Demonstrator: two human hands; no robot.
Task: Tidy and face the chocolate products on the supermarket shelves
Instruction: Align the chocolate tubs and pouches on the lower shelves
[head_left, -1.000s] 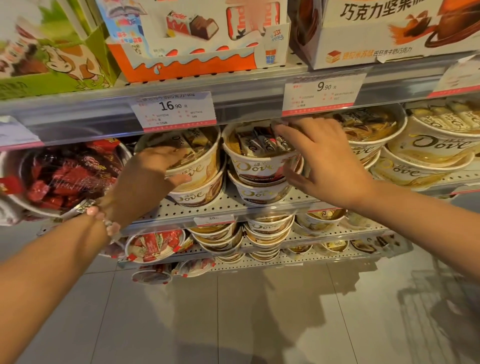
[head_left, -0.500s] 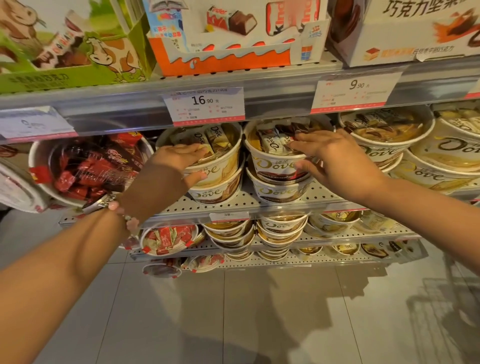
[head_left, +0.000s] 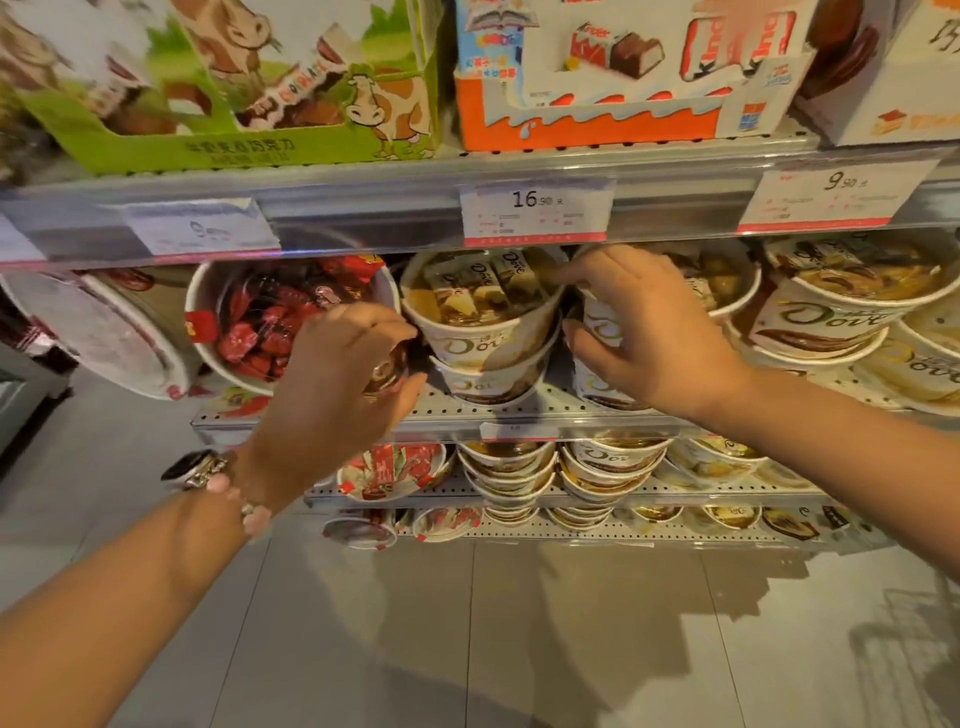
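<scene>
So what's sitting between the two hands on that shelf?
In the head view, a stack of two cream Dove tubs stands between the left hand and the right hand, the top tub tilted forward.

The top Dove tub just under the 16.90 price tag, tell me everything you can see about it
The top Dove tub is a round cream bowl, apparently paper or plastic, with Dove lettering on its wall and a clear lid showing wrapped chocolate pieces inside. It tilts forward toward the aisle, stacked on a second Dove tub on the perforated metal shelf. The right hand reaches its fingertips to the rim's right side. The left hand is by its lower left wall; contact there is unclear.
</scene>
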